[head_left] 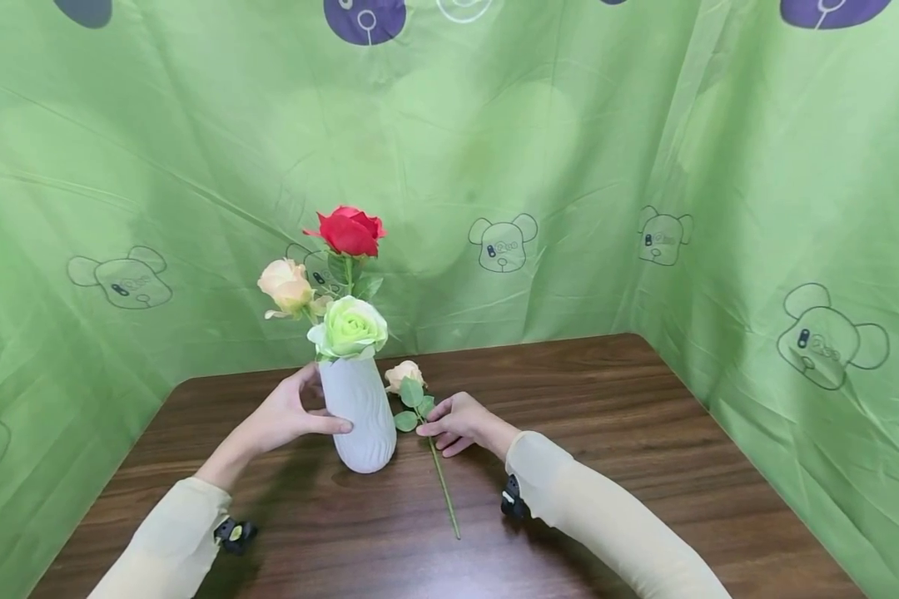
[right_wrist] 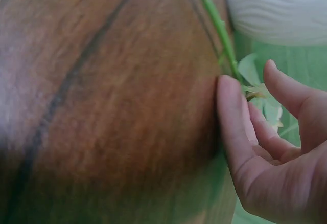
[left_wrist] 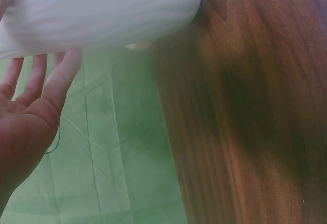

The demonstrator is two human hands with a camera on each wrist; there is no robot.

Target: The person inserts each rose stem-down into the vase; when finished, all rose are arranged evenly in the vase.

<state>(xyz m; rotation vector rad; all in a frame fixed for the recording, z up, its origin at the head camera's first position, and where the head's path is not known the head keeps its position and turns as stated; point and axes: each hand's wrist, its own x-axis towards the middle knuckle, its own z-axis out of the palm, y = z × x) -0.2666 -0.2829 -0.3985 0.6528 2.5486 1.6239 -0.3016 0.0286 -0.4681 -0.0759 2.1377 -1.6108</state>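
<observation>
A white ridged vase [head_left: 360,416] stands tilted slightly on the table, holding a red rose [head_left: 350,231], a peach rose [head_left: 285,285] and a pale green rose [head_left: 350,327]. My left hand [head_left: 294,409] grips it from the left, thumb across its front and fingers behind; the left wrist view shows those fingers [left_wrist: 61,78] against the vase wall. To the vase's right lies another peach rose [head_left: 404,376], its green stem [head_left: 444,487] pointing toward me. My right hand [head_left: 464,424] reaches this stem just below the leaves. In the right wrist view, its thumb and forefinger stand apart beside the stem.
The dark wooden table [head_left: 607,466] extends to both sides and in front of the vase. A green curtain [head_left: 434,150] printed with bear heads hangs behind and along both sides. Each sleeve cuff carries a small black device [head_left: 514,497].
</observation>
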